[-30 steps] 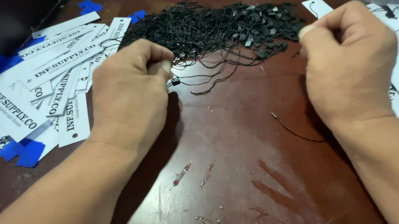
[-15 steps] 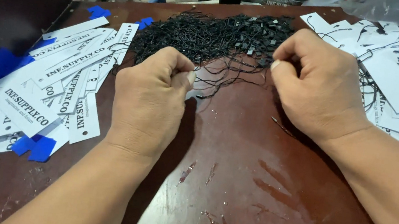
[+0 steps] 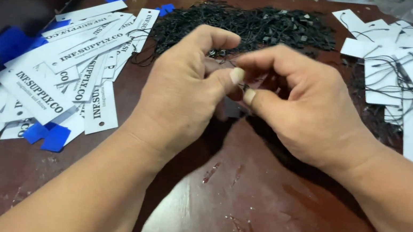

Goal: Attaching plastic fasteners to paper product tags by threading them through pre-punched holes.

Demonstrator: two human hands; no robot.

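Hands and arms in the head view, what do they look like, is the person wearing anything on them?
Both are bare. The left hand and right hand have no gloves, rings or watch showing. Both forearms are uncovered as far as the picture reaches, with no sleeve or wristband in view. The thumbnails are short and plain, without polish.

**Bare hands, bare forearms**

We see our left hand [image 3: 182,96] and right hand [image 3: 307,111] uncovered: no gloves, rings or watch on the parts in view. Both forearms are bare to the picture's lower edge, with no sleeve showing. Our thumbnails are cut short and plain, without polish. The knuckles are creased.
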